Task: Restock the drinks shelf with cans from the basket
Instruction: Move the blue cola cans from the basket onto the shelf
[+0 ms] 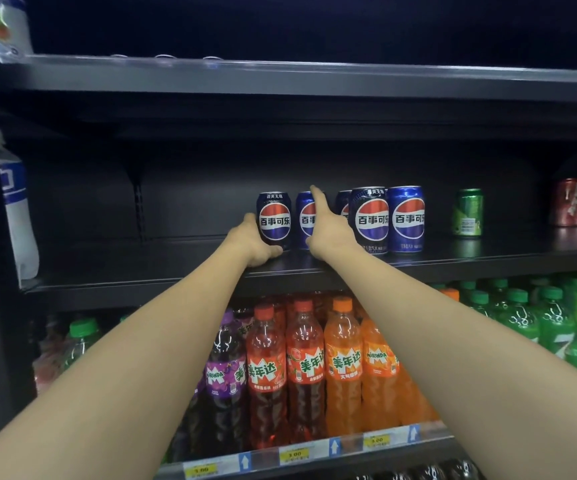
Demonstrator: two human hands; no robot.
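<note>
left hand (pixel 254 242) wraps the leftmost pepsi can (pixel 274 220), thumb at its base, near the front edge of the dark shelf (pixel 124 271). right hand (pixel 328 225) reaches between cans with index finger extended; whether it grips the second can (pixel 305 220) is unclear. five pepsi cans in view, one partly hidden. one green can (pixel 468 212) stands apart to the right. open shelf lies left of the cans.
</note>
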